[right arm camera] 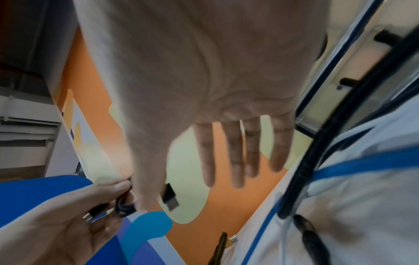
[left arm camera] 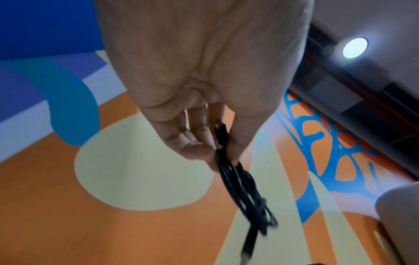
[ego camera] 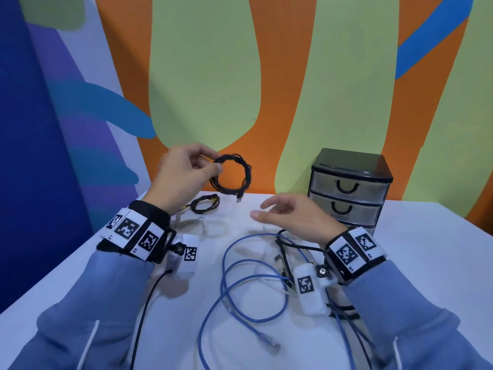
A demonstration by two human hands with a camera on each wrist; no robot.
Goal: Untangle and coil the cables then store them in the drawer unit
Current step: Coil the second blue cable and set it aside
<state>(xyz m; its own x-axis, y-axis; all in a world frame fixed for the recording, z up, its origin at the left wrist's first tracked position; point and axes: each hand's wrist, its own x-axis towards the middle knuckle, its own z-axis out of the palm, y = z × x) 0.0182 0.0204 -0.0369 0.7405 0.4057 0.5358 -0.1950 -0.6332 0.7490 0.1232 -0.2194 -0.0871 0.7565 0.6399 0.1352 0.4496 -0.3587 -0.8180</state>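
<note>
One coiled black cable point(ego camera: 231, 174) is held up off the white table point(ego camera: 426, 249) by the left hand point(ego camera: 184, 174), thumb and fingertips pinched on the near-left rim of the ring; the left wrist view shows the bundled strands clamped between the fingers point(left arm camera: 195, 148), a plug end dangling below. Right hand point(ego camera: 290, 217) hovers empty over the table, fingers straight and spread, holding nothing. Second small black coil point(ego camera: 204, 204) lies on the table just below the held one. Blue network cable point(ego camera: 240, 287) and a black cable point(ego camera: 285, 252) are loose and overlapping near the right wrist, not yet coiled. Drawer unit point(ego camera: 349, 188) stands at the back right; the two drawers fully in view are shut. Key relation: drawers lie to the right of the held coil, and the free right hand is between them, nearer to the handles. Judgement: right hand is best placed to open a drawer while left carries the coil across, ring kept flat to fit.
</note>
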